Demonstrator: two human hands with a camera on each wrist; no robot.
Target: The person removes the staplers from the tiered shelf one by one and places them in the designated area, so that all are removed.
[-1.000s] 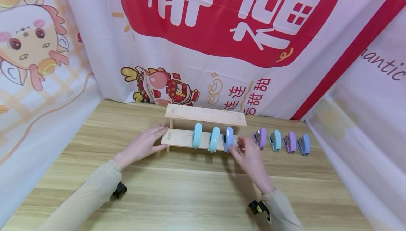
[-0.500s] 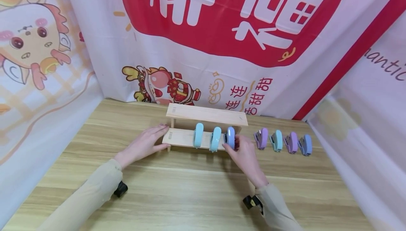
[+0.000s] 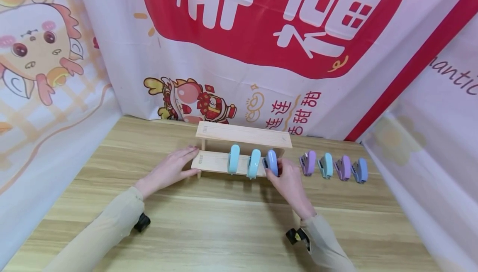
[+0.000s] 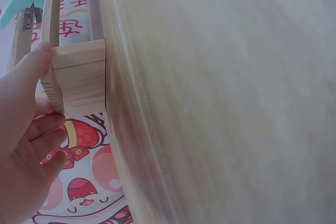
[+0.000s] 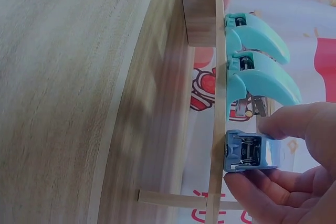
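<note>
A two-tier wooden shelf (image 3: 213, 162) stands on the table. My left hand (image 3: 169, 170) grips the left end of its lower board, thumb (image 4: 34, 66) on the front edge and fingers behind. Two teal staplers (image 3: 233, 160) stand side by side on that board. To their right is a blue stapler (image 3: 271, 162), slightly tilted in the head view. My right hand (image 3: 289, 182) pinches it between thumb and fingers. In the right wrist view, the front end of the blue stapler (image 5: 247, 150) faces the camera, right at the board's front edge.
Right of the shelf, a purple stapler (image 3: 307, 163), a teal stapler (image 3: 326, 165), another purple stapler (image 3: 342, 168) and a blue-grey stapler (image 3: 359, 170) stand in a row on the table. The shelf's upper board (image 3: 242, 134) rises behind, close to the printed cloth backdrop (image 3: 254, 68).
My right hand has moved left and closed its thumb and fingers on the blue stapler, which has turned slightly. The left hand keeps its grip on the shelf.
</note>
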